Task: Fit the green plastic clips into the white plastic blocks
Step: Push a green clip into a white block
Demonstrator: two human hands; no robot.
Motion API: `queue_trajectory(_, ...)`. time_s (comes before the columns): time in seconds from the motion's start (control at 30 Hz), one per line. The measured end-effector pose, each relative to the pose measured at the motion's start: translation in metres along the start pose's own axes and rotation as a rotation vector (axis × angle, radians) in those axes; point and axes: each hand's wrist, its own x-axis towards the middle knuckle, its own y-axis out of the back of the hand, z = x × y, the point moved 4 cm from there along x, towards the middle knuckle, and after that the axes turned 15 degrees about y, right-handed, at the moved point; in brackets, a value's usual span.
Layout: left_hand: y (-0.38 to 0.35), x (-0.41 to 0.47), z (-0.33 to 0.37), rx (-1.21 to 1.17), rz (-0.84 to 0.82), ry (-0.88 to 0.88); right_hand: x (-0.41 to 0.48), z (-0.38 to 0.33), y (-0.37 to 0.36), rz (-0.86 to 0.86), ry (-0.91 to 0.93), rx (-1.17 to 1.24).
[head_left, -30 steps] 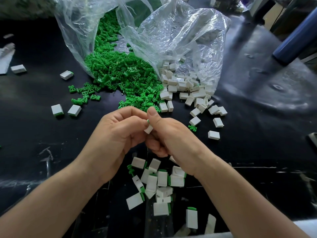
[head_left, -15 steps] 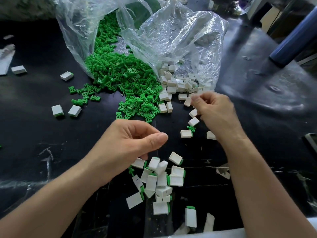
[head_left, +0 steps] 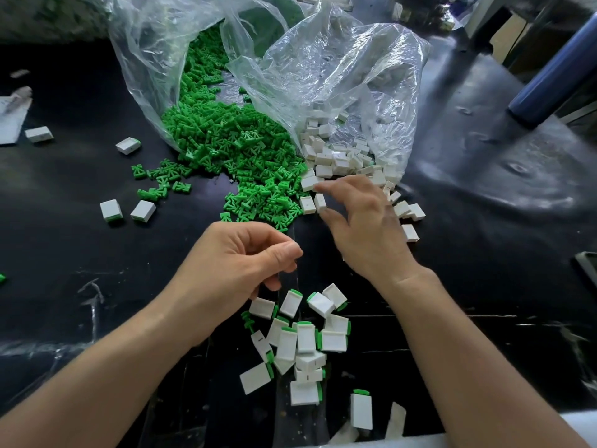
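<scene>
Since white blocks (head_left: 336, 163) are lying at the bag (head_left: 339, 76) mouth beside the green clips (head_left: 226, 147), the right hand (head_left: 365, 227) is hovering there, fingers (head_left: 336, 186) wide around one block (head_left: 319, 202). The left hand (head_left: 239, 266) is hanging curled; whether it is holding a clip, I cannot tell.

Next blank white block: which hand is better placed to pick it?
Right. The right hand is out at the bag, forefinger and thumb either side of a loose white block. The left hand hangs back by the finished pile, nearer the green clips, holding nothing visible.
</scene>
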Motion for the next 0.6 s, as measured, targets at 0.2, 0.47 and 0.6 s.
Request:
queue_trajectory(0.2,0.003,0.002,-0.001,-0.030,0.047,-0.006,0.001,-0.013,-0.012,-0.009,0.113,-0.101)
queue_trajectory(0.47,0.004,0.004,-0.003,-0.027,0.053,0.013,0.002,0.002,-0.009,-0.004,0.014,-0.102)
queue_trajectory(0.6,0.005,0.006,-0.004,-0.025,0.087,0.014,0.000,0.005,-0.004,0.025,-0.012,-0.065)
